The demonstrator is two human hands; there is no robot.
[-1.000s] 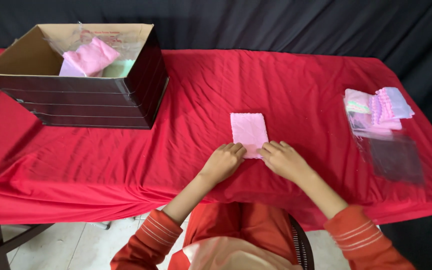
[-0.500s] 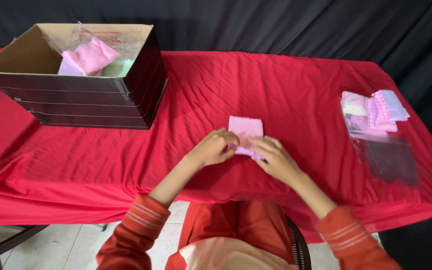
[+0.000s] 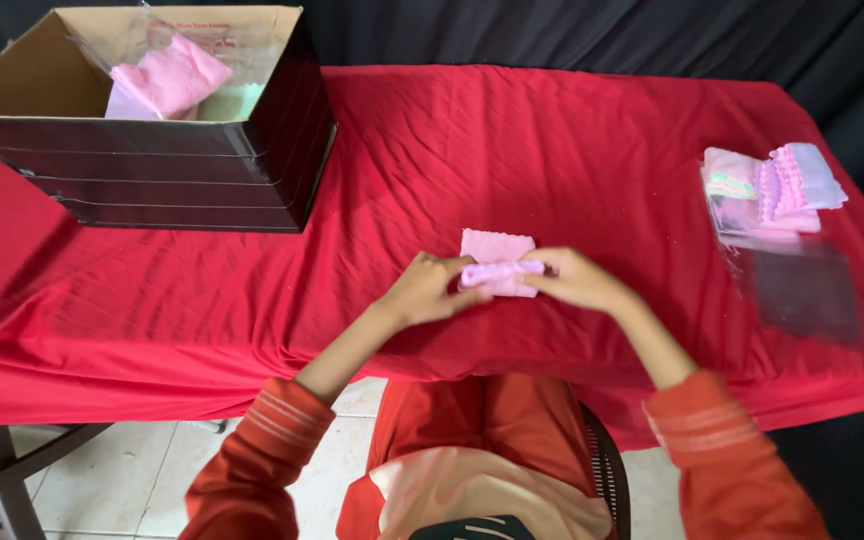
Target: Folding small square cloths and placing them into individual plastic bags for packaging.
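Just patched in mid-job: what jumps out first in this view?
The bright red tablecloth fills the view. At its near middle, the left hand and right hand pinch a small pink cloth, rolling its near edge. A dark cardboard box sits far left; stacked pastel cloths lie right.

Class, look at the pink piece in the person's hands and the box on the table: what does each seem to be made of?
Pink piece: soft, matte cloth, it seems; it rolls and bends under the fingers.
Box: cardboard, with a dull brown inside and dark, slightly glossy outer walls.
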